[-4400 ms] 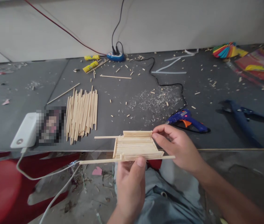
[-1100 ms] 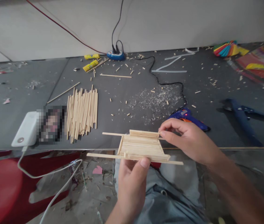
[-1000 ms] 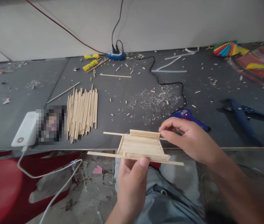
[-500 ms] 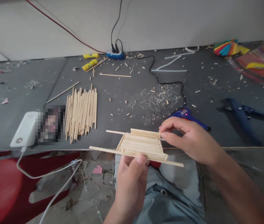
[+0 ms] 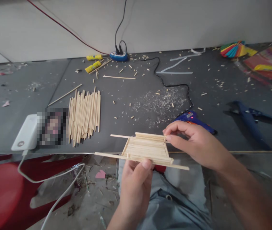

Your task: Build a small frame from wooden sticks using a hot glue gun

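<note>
A small frame of glued wooden sticks [image 5: 145,149], with two long rails sticking out left and right, is held level over the table's front edge. My left hand [image 5: 136,188] grips it from below, thumb pressed on the near rail. My right hand [image 5: 196,145] pinches the frame's far right corner with thumb and fingertips. A blue glue gun [image 5: 195,119] lies on the table just behind my right hand, partly hidden by it.
A pile of loose wooden sticks [image 5: 84,115] lies to the left on the grey table [image 5: 138,105], next to a white power bank [image 5: 25,134]. Blue pliers [image 5: 248,118] lie at right. A power strip [image 5: 118,57], yellow glue tubes [image 5: 93,67], shavings and coloured paper [image 5: 234,50] sit further back.
The stick frame has shifted slightly to the right and tilted a little, its left rail end rising. My right hand's pinch stayed on the far right corner.
</note>
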Motion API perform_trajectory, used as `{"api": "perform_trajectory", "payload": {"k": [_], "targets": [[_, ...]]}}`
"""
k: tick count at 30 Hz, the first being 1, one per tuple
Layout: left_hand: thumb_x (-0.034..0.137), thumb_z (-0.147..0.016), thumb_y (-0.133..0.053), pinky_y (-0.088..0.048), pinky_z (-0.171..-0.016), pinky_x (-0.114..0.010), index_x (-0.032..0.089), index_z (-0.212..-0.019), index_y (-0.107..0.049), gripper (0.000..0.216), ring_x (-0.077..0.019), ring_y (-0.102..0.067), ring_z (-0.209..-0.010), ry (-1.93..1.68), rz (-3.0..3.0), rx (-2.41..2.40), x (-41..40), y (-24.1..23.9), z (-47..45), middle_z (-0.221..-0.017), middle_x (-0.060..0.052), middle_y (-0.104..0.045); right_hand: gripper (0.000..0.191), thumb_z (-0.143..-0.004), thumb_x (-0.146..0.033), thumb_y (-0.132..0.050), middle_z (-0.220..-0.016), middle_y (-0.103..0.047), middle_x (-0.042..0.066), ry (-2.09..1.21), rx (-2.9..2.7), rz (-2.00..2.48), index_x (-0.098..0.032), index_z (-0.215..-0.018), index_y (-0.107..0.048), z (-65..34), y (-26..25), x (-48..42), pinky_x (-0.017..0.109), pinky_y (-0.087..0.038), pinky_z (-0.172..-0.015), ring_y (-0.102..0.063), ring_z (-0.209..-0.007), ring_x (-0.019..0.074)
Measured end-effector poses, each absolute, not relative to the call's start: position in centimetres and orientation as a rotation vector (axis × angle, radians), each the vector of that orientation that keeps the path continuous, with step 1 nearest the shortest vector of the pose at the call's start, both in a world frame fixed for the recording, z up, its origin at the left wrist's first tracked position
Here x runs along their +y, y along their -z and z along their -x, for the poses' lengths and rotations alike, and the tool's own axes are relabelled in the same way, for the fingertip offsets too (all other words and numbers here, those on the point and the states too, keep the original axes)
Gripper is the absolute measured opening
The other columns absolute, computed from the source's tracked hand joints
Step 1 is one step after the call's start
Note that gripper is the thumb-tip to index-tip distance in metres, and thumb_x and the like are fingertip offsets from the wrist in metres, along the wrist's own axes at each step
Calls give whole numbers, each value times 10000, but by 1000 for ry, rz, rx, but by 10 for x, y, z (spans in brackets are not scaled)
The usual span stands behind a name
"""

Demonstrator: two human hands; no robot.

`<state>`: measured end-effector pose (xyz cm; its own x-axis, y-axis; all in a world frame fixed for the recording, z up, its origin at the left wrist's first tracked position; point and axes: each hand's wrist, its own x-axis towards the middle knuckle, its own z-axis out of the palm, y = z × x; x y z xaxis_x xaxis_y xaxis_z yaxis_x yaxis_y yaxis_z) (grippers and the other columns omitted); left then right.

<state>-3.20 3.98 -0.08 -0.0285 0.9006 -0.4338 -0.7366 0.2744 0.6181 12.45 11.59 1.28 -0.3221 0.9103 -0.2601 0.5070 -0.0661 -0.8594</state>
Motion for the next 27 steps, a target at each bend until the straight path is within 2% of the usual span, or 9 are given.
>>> {"api": "perform_trajectory", "payload": {"k": [4, 6, 13, 19, 27], "targets": [[289, -718, -703, -498, -710, -211, 181, -932, -682, 241, -136, -631, -784, -1318, -188, 941, 40, 1, 33, -887, -24, -701, 152, -828, -336, -533, -895, -677, 25, -1344, -1803, 1550, -220, -855, -628, -125, -15, 114, 254, -480, -646, -617, -865, 190], [282, -710, -707, -496, -682, -197, 184, -930, -683, 242, -127, -628, -767, -1325, -167, 941, 41, 0, 33, -911, -21, -701, 155, -831, -341, -529, -888, -677, 24, -1342, -1806, 1561, -223, -853, -627, -125, -16, 114, 255, -479, -642, -617, -859, 189], [290, -667, -732, -504, -791, -257, 201, -924, -687, 276, -178, -641, -863, -1351, -169, 932, 39, 1, 33, -934, -30, -706, 132, -822, -307, -534, -868, -677, 23, -1291, -1888, 1531, -219, -833, -631, -125, -17, 112, 249, -473, -628, -617, -825, 182], [266, -667, -718, -491, -870, -323, 213, -1090, -641, 433, -239, -625, -978, -1352, -238, 924, 37, 1, 32, -963, -56, -704, 111, -815, -286, -541, -860, -670, 14, -1245, -1907, 1532, -222, -828, -631, -122, -18, 109, 237, -464, -624, -609, -789, 164], [288, -652, -729, -481, -892, -336, 215, -1120, -626, 485, -246, -625, -987, -1362, -244, 950, 34, 2, 32, -960, -57, -708, 82, -820, -248, -541, -841, -650, -8, -1234, -1909, 1515, -223, -815, -619, -121, -18, 108, 233, -449, -669, -594, -780, 144]]}}
